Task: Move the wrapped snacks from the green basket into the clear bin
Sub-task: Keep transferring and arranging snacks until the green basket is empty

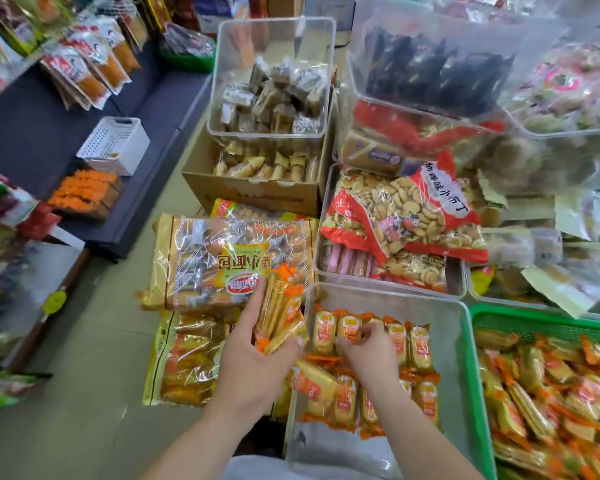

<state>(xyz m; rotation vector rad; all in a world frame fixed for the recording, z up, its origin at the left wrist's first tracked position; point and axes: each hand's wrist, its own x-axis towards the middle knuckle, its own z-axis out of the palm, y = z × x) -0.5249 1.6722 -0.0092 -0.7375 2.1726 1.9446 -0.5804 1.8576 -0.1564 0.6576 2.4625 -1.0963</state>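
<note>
Just beyond the left hand, a big gold bread bag is showing large characters reading 小面包 on a yellow panel, upside down to the camera. A red oval logo nearer the hand is carrying white characters that look like 达利园. Farther out beyond the right hand, a red biscuit bag is displaying a white strip with black characters ending in 味小布丁. The wrapped snacks at the right hand's fingers are bearing print too small to read, and the printing on the cardboard box is showing only as a blur.
</note>
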